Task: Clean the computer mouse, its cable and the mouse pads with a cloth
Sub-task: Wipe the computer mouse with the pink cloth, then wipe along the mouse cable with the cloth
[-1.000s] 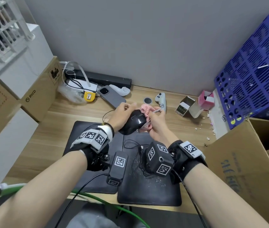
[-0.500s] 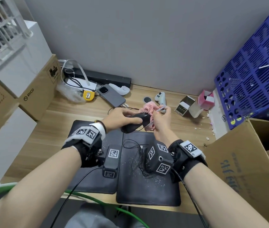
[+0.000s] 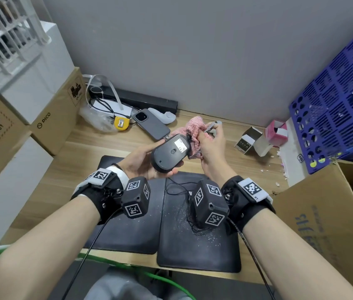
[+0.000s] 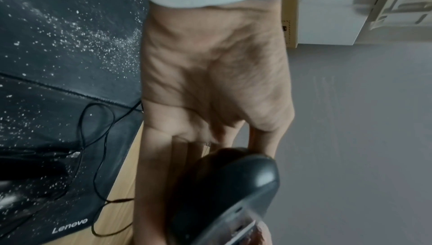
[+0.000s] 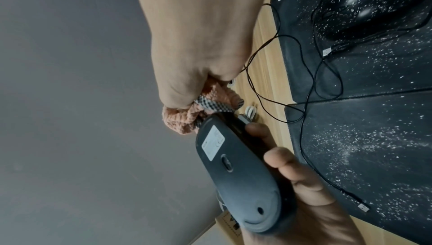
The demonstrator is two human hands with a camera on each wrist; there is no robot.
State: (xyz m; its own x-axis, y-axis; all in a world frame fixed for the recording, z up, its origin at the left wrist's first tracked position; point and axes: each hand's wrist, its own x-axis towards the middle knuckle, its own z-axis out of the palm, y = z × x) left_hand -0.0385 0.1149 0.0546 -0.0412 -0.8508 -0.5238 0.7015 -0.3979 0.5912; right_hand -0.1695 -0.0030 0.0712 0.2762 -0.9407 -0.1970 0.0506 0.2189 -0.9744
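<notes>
Cardboard boxes (image 3: 48, 118) stand at the left edge of the wooden tabletop (image 3: 48, 180). Next comes the left hand (image 3: 141, 159), its grip curled round a black plastic computer mouse (image 3: 169, 153) turned underside up, held above two black mouse pads (image 3: 199, 245) that lie side by side, speckled with white crumbs. The mouse's thin black cable (image 5: 311, 75) trails in loops over the pads. Against the mouse's far end, the right hand (image 3: 211, 146) has its grip closed on a bunched pink knitted cloth (image 3: 195, 126). Further right stand a blue plastic crate (image 3: 340, 109) and an open cardboard box (image 3: 327, 217).
</notes>
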